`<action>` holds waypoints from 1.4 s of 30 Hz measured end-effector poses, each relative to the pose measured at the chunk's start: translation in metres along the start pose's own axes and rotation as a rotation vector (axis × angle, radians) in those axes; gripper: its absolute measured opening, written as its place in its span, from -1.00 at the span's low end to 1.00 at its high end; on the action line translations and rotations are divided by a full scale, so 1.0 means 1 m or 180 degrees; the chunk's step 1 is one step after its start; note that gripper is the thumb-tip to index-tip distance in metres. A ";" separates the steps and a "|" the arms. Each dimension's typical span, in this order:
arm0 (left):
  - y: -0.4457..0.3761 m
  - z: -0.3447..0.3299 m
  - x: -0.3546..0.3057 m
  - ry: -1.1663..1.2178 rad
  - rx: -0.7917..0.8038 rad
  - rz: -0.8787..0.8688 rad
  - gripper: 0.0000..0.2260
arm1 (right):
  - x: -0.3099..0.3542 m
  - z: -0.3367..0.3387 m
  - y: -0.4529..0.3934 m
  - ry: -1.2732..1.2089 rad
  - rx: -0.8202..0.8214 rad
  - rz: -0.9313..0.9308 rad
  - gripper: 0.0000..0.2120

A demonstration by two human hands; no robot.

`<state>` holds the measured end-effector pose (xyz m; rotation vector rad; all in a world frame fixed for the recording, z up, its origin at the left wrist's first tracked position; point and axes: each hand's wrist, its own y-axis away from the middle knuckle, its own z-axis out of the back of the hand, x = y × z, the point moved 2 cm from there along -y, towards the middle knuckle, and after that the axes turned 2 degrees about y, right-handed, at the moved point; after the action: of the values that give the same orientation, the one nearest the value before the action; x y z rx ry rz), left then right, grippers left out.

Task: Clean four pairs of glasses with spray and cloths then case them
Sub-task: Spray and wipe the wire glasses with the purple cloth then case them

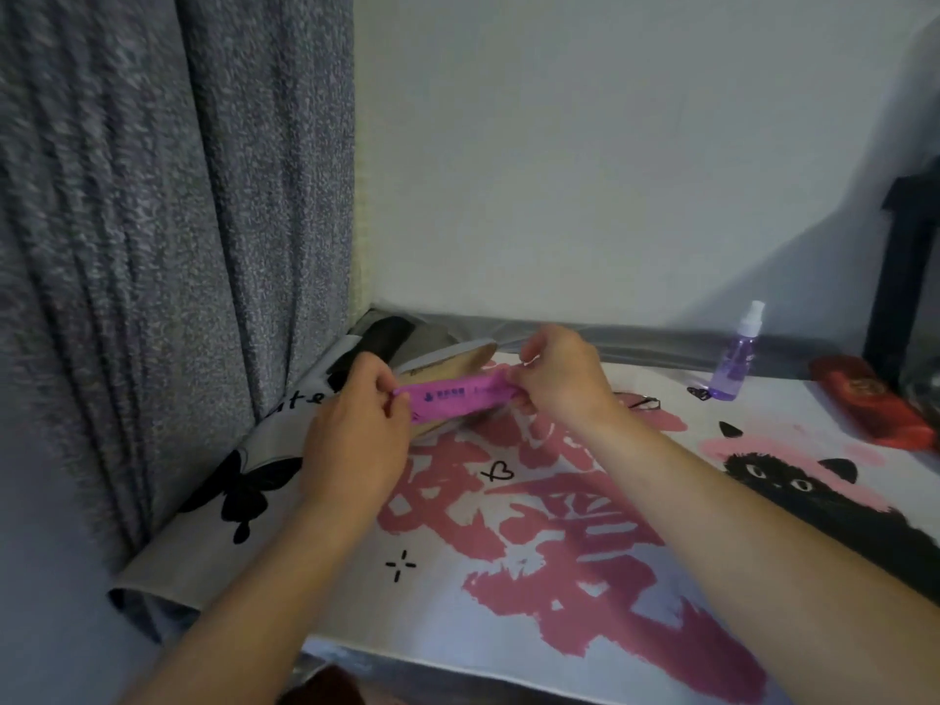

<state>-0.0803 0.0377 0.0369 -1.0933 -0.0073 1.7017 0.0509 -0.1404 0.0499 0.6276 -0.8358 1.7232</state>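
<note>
My left grip [374,399] pinches one end of the pink cloth [447,396] and my right grip [539,376] pinches the other, pulling it taut between them above the worktop [508,577]. A grey curtain [152,246] crowds the left edge; the wall runs close behind. The printed surface near me lies open. The cloth is a narrow folded band with small dark print. Under it an open case [447,356] lies tilted. Glasses [638,402] rest just beyond my right wrist; the purple spray bottle [737,356] stands upright further right, a red case [875,399] beyond.
</note>
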 end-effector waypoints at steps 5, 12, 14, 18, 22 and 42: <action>-0.002 -0.022 0.014 -0.0835 -0.0220 -0.0264 -0.78 | 0.009 -0.031 -0.029 0.0644 0.0076 -0.0049 -0.92; 0.000 -0.033 0.021 -0.1099 -0.0184 -0.0270 -0.80 | 0.000 -0.053 -0.032 0.1283 0.0045 0.0337 -0.80; 0.000 -0.034 0.022 -0.1109 -0.0191 -0.0284 -0.79 | -0.005 -0.059 -0.034 0.1404 -0.0015 0.0453 -0.82; 0.001 -0.034 0.020 -0.1157 -0.0135 -0.0305 -0.86 | -0.012 -0.064 -0.037 0.1543 -0.0210 0.0633 -0.84; 0.003 -0.030 0.018 -0.0970 -0.0123 -0.0281 -0.92 | -0.013 -0.061 -0.032 0.1684 -0.0350 0.0800 -0.89; 0.000 -0.041 0.033 -0.0034 0.0801 -0.0685 -0.84 | -0.030 -0.001 0.057 0.2444 0.0577 0.2411 -0.68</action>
<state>-0.0544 0.0429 -0.0083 -0.8636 0.0778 1.4708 0.0054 -0.1670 0.0139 -0.3165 -0.3642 2.4840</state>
